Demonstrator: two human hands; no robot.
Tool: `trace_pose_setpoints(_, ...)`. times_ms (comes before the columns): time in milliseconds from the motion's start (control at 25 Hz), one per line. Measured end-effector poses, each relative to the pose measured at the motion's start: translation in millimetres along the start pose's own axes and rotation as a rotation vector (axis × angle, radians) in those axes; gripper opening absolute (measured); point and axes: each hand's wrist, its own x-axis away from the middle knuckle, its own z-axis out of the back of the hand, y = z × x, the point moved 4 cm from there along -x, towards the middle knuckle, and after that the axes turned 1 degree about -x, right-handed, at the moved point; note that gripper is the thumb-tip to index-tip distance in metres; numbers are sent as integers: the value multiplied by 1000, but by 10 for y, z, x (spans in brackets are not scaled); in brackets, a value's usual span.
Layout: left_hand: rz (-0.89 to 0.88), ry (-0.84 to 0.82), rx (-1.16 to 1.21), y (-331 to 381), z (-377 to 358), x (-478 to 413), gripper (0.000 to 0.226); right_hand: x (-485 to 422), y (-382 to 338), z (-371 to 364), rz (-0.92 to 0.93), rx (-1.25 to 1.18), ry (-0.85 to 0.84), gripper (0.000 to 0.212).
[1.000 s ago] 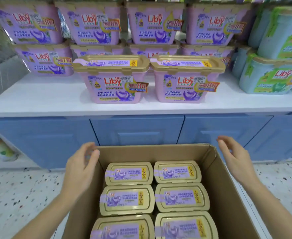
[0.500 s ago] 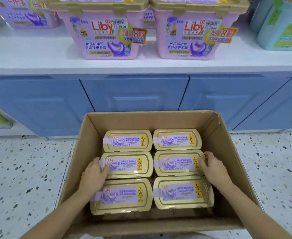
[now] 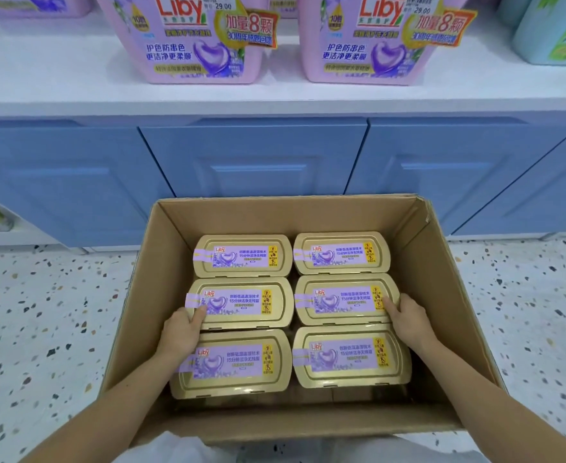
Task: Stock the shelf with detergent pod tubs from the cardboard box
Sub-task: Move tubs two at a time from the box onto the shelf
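An open cardboard box (image 3: 443, 295) on the floor holds several gold-lidded detergent pod tubs in two columns. My left hand (image 3: 179, 332) grips the left end of the middle-left tub (image 3: 241, 304), thumb on its lid, fingers hidden down its side. In the same way my right hand (image 3: 408, 324) clasps the right end of the middle-right tub (image 3: 345, 300). Both tubs sit level in the box. Above, on the white shelf (image 3: 274, 95), two pink tubs (image 3: 191, 38) (image 3: 368, 38) stand side by side at the front.
Blue cabinet doors (image 3: 254, 158) run below the shelf, right behind the box. A blue-green tub (image 3: 555, 28) stands at the shelf's right end. Speckled terrazzo floor (image 3: 40, 329) lies on both sides of the box.
One second ago both hands hovered open above the box's far corners. They came down into the box onto the outer ends of the middle-row tubs, and the view tilted down.
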Motion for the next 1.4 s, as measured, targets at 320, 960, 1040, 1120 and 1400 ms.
trace_pose_setpoints(320, -83, 126, -68, 97, 145, 84, 39, 124, -118, 119, 88, 69, 149, 33)
trace_pose_setpoints(960, -333, 315, 206, 812, 1328, 707, 35, 819, -941, 1315, 345, 72, 433, 41)
trace_pose_setpoints(1040, -368, 353, 234, 965, 1580, 776, 37, 907, -1147, 1554, 368, 27, 461, 45)
trace_pose_setpoints(1120, -384, 397, 261, 1121, 1803, 818, 39, 964, -1347, 1782, 386, 4, 499, 48)
trace_pose_setpoints(1400, -482, 436, 385, 1838, 2475, 978, 37, 1178, -2170, 2470, 489, -78, 572, 46)
